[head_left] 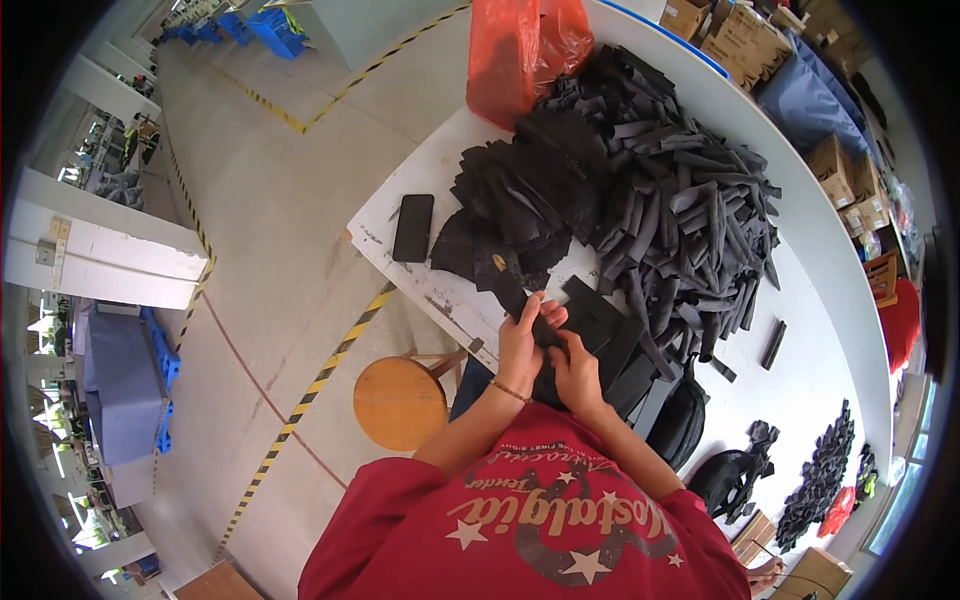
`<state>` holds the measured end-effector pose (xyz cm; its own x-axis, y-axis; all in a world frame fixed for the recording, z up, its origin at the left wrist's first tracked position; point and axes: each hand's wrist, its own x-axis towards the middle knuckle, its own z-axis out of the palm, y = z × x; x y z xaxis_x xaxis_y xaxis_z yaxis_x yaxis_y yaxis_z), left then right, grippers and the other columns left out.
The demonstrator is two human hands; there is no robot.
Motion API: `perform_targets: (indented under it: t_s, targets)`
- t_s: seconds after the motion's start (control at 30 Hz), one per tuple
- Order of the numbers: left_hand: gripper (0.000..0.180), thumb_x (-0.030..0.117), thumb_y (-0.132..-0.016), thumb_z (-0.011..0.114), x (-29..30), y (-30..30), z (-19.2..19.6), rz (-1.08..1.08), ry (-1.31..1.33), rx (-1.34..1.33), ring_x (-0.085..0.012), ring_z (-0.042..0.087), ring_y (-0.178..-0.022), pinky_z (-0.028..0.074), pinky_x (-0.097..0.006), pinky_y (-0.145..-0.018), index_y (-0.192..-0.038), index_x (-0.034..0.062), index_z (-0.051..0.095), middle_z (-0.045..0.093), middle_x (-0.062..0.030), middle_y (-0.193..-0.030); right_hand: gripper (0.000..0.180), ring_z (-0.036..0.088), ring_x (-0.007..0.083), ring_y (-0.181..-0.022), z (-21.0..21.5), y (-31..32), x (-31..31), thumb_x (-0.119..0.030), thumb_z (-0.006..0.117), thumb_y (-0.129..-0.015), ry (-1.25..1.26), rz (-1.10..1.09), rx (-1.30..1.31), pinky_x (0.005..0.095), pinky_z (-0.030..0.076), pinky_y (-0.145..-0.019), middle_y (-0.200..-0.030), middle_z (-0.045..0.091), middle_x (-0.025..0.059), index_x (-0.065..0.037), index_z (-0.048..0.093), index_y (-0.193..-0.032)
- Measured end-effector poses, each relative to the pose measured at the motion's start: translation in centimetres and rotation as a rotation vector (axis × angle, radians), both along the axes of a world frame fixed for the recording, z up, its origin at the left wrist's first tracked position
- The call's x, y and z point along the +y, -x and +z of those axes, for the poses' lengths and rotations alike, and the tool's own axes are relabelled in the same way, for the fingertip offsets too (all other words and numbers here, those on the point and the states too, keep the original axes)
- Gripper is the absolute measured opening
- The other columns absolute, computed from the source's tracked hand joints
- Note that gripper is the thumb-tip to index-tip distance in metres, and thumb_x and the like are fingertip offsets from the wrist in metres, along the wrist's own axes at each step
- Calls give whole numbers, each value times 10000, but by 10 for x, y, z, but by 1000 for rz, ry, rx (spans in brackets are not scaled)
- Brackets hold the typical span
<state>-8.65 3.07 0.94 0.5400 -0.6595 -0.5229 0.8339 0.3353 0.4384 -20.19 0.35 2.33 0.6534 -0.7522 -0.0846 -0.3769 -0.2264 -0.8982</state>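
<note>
My left hand [522, 335] and my right hand [576, 370] are close together at the near edge of the white table [375, 225]. Both are closed on a dark strip of fabric-like material [513, 298], which slants away to the upper left. Its lower part is hidden by my fingers. Just beyond my hands lies a loose stack of flat black pieces [525, 185]. Farther right is a large heap of curled dark grey strips [690, 210]. Flat black sheets [590, 318] rest beside my right hand.
A black phone [413, 228] lies near the table's left edge. A red plastic bag [505, 65] stands at the far end. To my left is a round wooden stool [400, 403]. Black bags [682, 425] sit to my right, with another dark heap [820, 475] beyond.
</note>
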Motion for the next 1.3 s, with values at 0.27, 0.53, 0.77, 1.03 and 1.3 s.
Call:
perform_targets:
  t_s: [0.27,0.53,0.77,1.03,1.3]
  targets:
    - [202,190,-862,711,-6,-46,-5,126,-211,-155,-134,545,-503,440,-278,-451,-898,6,637,635,-69,-683,146,599,316,-552,5,55,16,-114,577,-916,-183,157,139,400,453,-521,-606,579,169,12,548,-847]
    - [564,501,-947,511,-18,-59,2,307,-99,-30,-224,610,-660,527,-358,-589,-1216,6,479,605,-119,-872,189,562,231,-514,52,88,8,-138,577,-930,-247,144,261,344,445,-516,-582,558,138,23,559,-834]
    - [436,430,-887,650,8,-49,-16,-179,-153,-172,-94,434,-440,345,-241,-387,-1070,38,594,485,14,-605,202,568,282,-554,58,78,11,-157,579,-931,-295,205,283,350,450,-544,-640,572,198,27,563,-849]
    - [361,304,-882,668,0,-120,-18,255,-152,-38,-51,258,-380,210,-233,-371,-630,175,443,274,73,-482,184,528,88,-594,100,125,-17,-204,681,-879,-357,411,275,282,440,-552,-651,560,28,-35,641,-938]
    - [250,276,-925,618,-3,-11,-35,-224,-49,552,-71,271,-391,196,-212,-370,-735,151,512,319,83,-509,174,576,252,-724,36,18,-25,24,693,-769,156,364,-204,319,469,-649,-833,587,110,-10,634,-930]
